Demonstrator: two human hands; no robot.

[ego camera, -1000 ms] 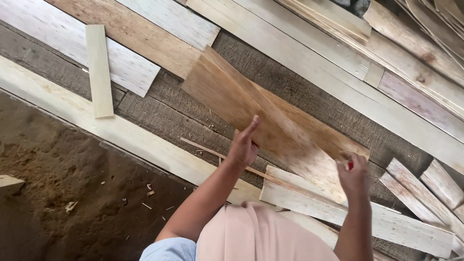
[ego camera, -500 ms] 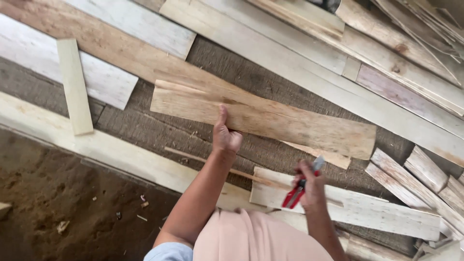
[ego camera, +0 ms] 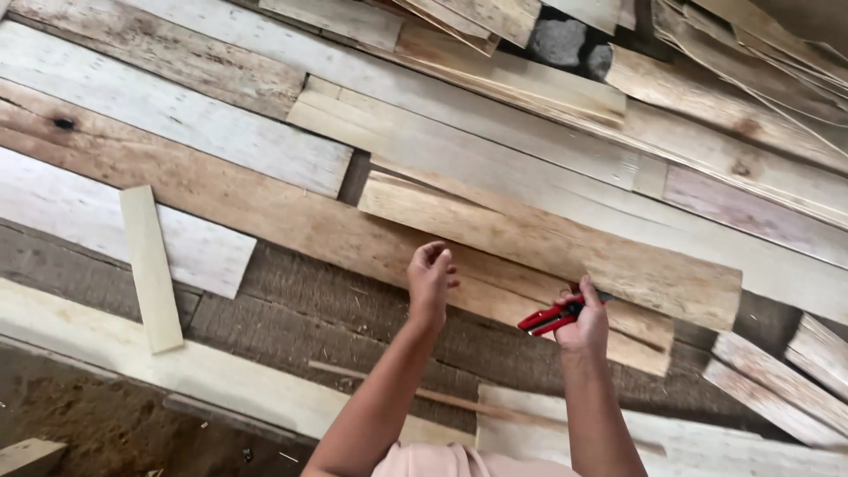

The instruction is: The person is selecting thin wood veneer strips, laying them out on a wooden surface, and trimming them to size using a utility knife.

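Left hand (ego camera: pixel 431 278) loosely curled, empty, over brown veneer strip (ego camera: pixel 548 243); right hand (ego camera: pixel 585 322) grips red-handled tool (ego camera: pixel 549 318); strip lies flat on layered sheets, apparently placed, uncut.

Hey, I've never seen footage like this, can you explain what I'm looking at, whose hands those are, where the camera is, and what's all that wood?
There is no machine here. The picture comes from a camera worn on a person's head, looking down, so the two bare arms reaching up from the bottom edge belong to the wearer.

The left hand is loosely curled and holds nothing; it hovers just below a long thin wooden sheet that lies slanted across the pile. The right hand grips a small tool with red handles; what kind of tool it is I cannot tell.

Beneath them is a rough layer of overlapping pale planks and thin wood strips. A short narrow slat lies on its own at the left. At the bottom left is bare dirt ground.
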